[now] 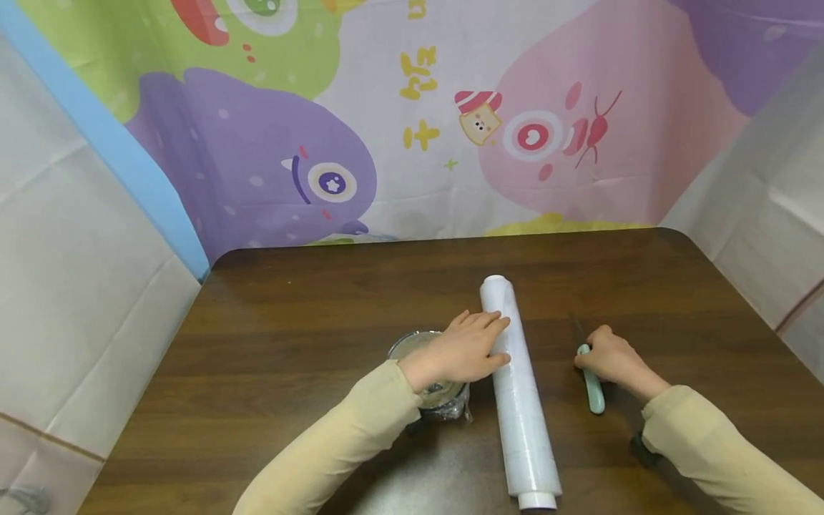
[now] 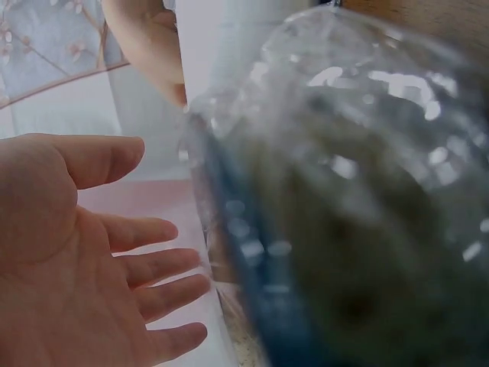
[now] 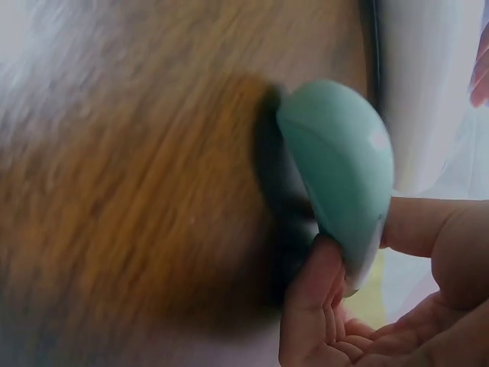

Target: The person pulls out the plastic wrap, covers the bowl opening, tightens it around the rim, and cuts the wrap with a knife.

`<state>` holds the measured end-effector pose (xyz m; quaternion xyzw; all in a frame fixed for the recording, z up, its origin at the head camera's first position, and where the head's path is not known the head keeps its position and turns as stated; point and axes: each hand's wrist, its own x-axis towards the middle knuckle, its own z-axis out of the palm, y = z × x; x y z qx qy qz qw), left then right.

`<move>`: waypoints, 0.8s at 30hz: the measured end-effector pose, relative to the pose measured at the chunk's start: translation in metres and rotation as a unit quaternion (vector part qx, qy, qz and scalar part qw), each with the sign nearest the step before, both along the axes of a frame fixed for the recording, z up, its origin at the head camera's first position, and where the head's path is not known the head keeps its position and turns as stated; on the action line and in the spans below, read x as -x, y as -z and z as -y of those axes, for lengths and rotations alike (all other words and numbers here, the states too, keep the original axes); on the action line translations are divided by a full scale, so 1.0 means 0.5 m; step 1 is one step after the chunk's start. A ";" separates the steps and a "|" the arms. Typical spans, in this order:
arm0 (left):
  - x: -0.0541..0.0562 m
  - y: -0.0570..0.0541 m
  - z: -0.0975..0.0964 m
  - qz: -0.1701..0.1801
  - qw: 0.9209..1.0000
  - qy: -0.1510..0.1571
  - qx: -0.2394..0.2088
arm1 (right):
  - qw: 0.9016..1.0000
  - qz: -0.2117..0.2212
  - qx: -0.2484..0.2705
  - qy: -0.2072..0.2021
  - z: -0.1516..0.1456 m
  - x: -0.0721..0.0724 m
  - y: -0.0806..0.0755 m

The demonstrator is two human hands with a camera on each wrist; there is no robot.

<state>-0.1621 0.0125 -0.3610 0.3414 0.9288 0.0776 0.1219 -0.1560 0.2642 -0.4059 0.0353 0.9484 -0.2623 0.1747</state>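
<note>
My right hand [image 1: 616, 361] pinches a knife [image 1: 594, 390] by its mint-green handle, right of the roll. In the right wrist view the handle [image 3: 336, 145] sits between thumb and fingers; the thin blade points away from me in the head view. A long white roll of cling film [image 1: 524, 422] lies lengthwise on the table. Over its left side reaches my left hand [image 1: 466, 347], fingers straight and spread; contact with the roll is unclear. Beneath that wrist stands a glass bowl [image 1: 404, 348], partly hidden, with crinkled clear film [image 2: 344, 191] about it in the left wrist view.
The dark wooden table [image 1: 290, 322] has rounded far corners. Behind it hangs a curtain [image 1: 412, 193] printed with cartoon monsters. Pale fabric or panels flank the table on both sides.
</note>
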 end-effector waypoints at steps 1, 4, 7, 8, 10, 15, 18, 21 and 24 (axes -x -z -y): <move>0.000 0.000 -0.001 0.001 1.000 -0.001 0.001 | 1.000 -0.002 -0.002 -0.004 0.001 0.000 -0.001; 0.001 -0.001 -0.005 0.003 1.000 -0.003 0.001 | 1.000 -0.015 0.000 -0.011 0.004 0.000 -0.005; 0.001 -0.003 -0.011 -0.004 1.000 -0.002 -0.004 | 0.999 -0.035 0.006 -0.018 0.010 -0.004 -0.015; 0.001 -0.003 -0.013 -0.008 1.000 -0.001 -0.005 | 0.999 -0.045 0.008 -0.023 0.013 -0.005 -0.020; 0.001 -0.003 -0.017 -0.016 1.000 0.001 -0.007 | 0.997 -0.068 0.011 -0.036 0.020 -0.006 -0.031; -0.001 -0.001 -0.021 -0.039 0.999 -0.005 -0.016 | 0.990 -0.121 0.014 -0.069 0.049 -0.011 -0.062; 0.001 -0.001 -0.021 -0.072 0.996 -0.020 -0.048 | 0.986 -0.136 0.019 -0.091 0.068 -0.013 -0.078; 0.004 -0.005 -0.019 -0.113 0.989 -0.039 -0.090 | 0.983 -0.141 0.024 -0.116 0.087 -0.015 -0.089; 0.007 -0.013 -0.015 -0.150 0.980 -0.049 -0.118 | 0.979 -0.150 0.023 -0.135 0.106 -0.018 -0.096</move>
